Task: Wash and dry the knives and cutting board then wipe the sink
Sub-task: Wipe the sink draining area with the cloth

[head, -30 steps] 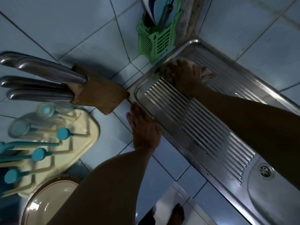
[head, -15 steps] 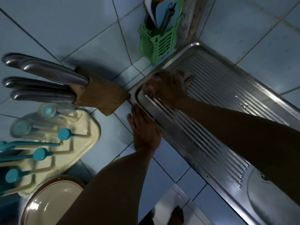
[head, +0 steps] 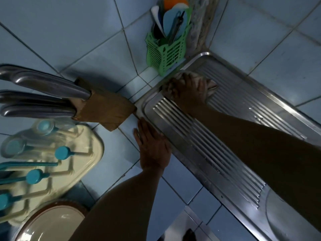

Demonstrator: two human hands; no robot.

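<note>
While the right hand (head: 189, 91) rubs a cloth (head: 211, 84) over the far corner of the sink's ribbed draining board (head: 217, 153), the wiping stage looks well under way.

Half a second ago that hand was nearer the left corner of the board; it has since slid back toward the far edge, just below the green cutlery basket (head: 166, 54), so the strokes are covering the corner in short passes. Its fingers press down on the bunched cloth, seemingly curled over it, though the dim light makes that uncertain. The left hand (head: 152, 146) has stayed flat, fingers straight, on the tiles beside the board's rim. Left of it, the knives (head: 43, 94) sit in their wooden block (head: 107, 110). No cutting board shows, and no writing or brand can be read.
</note>
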